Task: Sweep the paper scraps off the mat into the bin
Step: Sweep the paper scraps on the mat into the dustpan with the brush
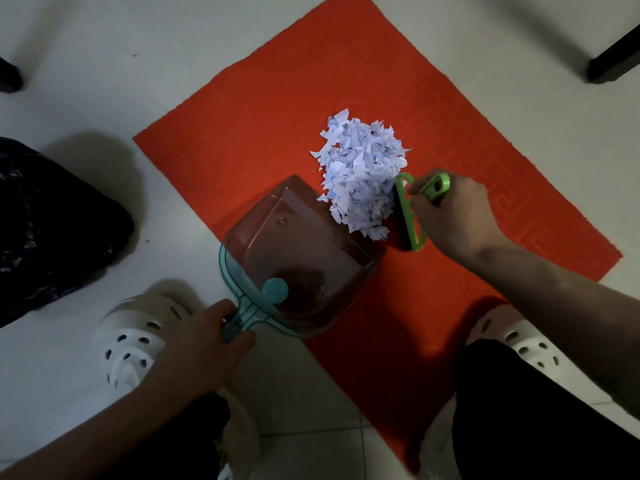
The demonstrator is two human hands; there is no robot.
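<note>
Gripped by the left hand (204, 344), the teal handle of the clear plastic dustpan (298, 261) is enclosed by curled fingers and thumb. The dustpan lies partly on the red rectangular mat (249, 133), partly on the pale tiled floor (104, 46), with its open lip at the near edge of the heap of white paper scraps (360, 174). The right hand (453, 213) is clamped around the loop handle of the small green plastic brush (412, 213), fingers curled through the loop. The brush stands with its dark bristle edge down on the mat, touching the right side of the scrap heap. The scraps form one compact pile near the middle of the mat, between brush and dustpan lip; a few overhang the lip.

A dark plastic bin bag (45, 230) sits on the floor to the left, apart from the mat. White perforated clogs (128, 337) are visible at lower left and lower right. A dark furniture leg (609, 60) stands at upper right.
</note>
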